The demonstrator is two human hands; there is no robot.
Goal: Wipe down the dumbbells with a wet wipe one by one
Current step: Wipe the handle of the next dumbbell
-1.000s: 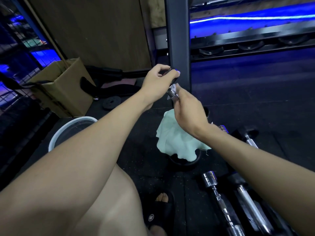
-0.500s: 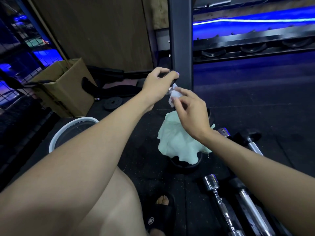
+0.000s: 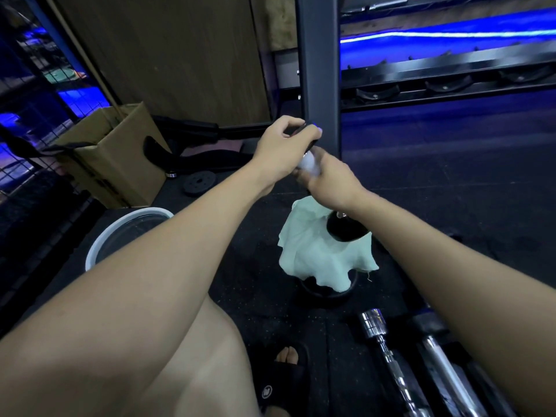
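A dim gym corner lit by blue strip light, with a dark rubber floor and a brown wood panel wall behind. A black steel rack rises in the middle, its upright post just behind the hands, its cradled shelf running off to the right. At the left stands an open cardboard box, with a wire mesh fence beside it. Nearer the person, a white-rimmed basin sits on the floor, partly hidden by the left forearm. A pale green cloth is draped over a dark round weight on the floor, below the hands. At the lower right, chrome dumbbell bars lie on the floor beside the right forearm. A foot in a black slipper shows at the bottom, next to a bare knee. A small black weight plate lies flat near the box.

The dumbbell being cleaned is held tilted in the air between the two hands, its dark lower end showing over the green cloth. The left hand is curled around its upper end. The right hand is closed around the handle just below, pressing a white wet wipe against it; only a small part of the wipe shows between the hands.
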